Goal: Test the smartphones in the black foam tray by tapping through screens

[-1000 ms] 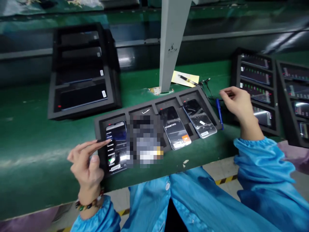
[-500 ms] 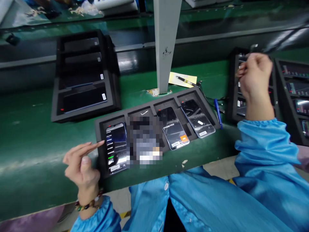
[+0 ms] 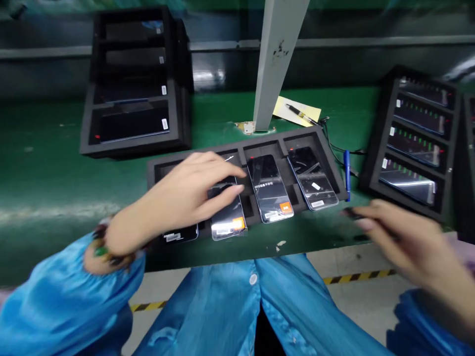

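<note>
A black foam tray (image 3: 242,146) in front of me holds several smartphones. My left hand (image 3: 189,190) reaches over its left part, thumb and fingers apart, holding nothing. It partly covers the leftmost phone (image 3: 183,234) and the second phone (image 3: 228,218), which has an orange button on its screen. Its fingertips point at the left edge of the third phone (image 3: 269,190), also lit with an orange button. The rightmost phone (image 3: 313,178) has a dark screen and a white sticker. To the tray's right, my blurred right hand (image 3: 408,242) pinches a small black object (image 3: 352,213) of unclear kind.
Stacked foam trays with phones (image 3: 135,141) stand at the back left. Another phone tray (image 3: 374,185) lies at the right. A grey post (image 3: 278,64) rises behind the middle tray, near a yellow paper (image 3: 313,111), a pen (image 3: 300,113), a black cable (image 3: 336,157) and a blue pen (image 3: 347,173).
My left hand has moved right, from beside the tray to over its phones. My right hand has come down from the right-hand tray toward me, with a small black object now visible. The view has shifted.
</note>
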The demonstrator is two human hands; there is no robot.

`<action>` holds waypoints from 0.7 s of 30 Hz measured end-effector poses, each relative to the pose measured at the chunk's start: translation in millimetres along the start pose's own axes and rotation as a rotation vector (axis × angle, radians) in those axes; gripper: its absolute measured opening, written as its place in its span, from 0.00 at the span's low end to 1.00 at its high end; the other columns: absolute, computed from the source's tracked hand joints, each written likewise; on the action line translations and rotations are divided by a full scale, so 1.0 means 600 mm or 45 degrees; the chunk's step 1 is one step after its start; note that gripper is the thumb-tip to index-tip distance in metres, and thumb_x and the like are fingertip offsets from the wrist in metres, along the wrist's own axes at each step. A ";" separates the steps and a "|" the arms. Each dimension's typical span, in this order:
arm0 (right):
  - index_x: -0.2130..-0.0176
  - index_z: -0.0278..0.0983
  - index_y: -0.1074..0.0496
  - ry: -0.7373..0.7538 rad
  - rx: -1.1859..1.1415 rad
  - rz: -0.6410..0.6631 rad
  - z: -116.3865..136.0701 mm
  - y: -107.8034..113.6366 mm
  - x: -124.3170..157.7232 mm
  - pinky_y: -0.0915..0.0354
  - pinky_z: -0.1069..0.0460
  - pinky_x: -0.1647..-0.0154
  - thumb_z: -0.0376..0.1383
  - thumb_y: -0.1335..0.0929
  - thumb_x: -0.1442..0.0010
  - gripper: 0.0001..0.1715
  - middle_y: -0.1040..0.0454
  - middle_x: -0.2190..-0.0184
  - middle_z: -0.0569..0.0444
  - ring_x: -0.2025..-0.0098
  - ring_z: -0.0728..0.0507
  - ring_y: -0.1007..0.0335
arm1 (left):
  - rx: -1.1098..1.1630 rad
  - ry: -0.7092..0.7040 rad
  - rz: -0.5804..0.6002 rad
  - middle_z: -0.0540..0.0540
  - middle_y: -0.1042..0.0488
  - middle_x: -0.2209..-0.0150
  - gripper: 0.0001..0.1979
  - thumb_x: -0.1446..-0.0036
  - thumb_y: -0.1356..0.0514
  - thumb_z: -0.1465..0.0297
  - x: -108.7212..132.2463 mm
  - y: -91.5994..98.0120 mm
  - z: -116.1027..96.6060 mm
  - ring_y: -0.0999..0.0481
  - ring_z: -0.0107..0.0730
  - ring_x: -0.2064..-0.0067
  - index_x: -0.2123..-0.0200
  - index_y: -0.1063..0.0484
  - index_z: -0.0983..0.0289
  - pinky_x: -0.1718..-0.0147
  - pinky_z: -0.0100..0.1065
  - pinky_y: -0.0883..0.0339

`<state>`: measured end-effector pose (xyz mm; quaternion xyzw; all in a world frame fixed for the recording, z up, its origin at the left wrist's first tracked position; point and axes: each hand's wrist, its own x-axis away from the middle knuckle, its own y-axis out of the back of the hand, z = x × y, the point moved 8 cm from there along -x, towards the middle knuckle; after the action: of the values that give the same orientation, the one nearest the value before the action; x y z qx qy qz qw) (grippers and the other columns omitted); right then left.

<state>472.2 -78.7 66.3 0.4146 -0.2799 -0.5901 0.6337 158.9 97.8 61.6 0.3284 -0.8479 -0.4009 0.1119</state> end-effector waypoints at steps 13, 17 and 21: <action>0.48 0.36 0.20 0.266 -0.082 0.183 0.064 -0.206 -0.007 0.28 0.52 0.67 0.38 0.34 0.21 0.14 0.18 0.65 0.54 0.65 0.47 0.19 | -0.279 -0.063 0.196 0.60 0.19 0.58 0.23 0.23 0.50 0.60 -0.189 -0.139 0.051 0.20 0.43 0.56 0.62 0.18 0.63 0.43 0.52 0.34; 0.49 0.36 0.19 0.262 -0.119 0.180 0.065 -0.208 -0.012 0.28 0.52 0.67 0.38 0.33 0.21 0.14 0.18 0.66 0.54 0.67 0.47 0.19 | -0.254 -0.059 0.188 0.59 0.19 0.59 0.24 0.22 0.50 0.61 -0.186 -0.136 0.053 0.20 0.42 0.56 0.64 0.19 0.63 0.43 0.52 0.34; 0.49 0.36 0.19 0.229 -0.158 0.166 0.061 -0.210 -0.018 0.25 0.52 0.64 0.38 0.33 0.22 0.13 0.15 0.62 0.53 0.63 0.46 0.17 | -0.277 -0.030 0.216 0.60 0.19 0.58 0.25 0.23 0.51 0.60 -0.186 -0.137 0.055 0.20 0.41 0.57 0.64 0.18 0.64 0.46 0.49 0.30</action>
<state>374.6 -70.5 -21.5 0.4069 -0.2113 -0.5244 0.7175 267.2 152.2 -13.5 0.2367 -0.8254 -0.4833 0.1704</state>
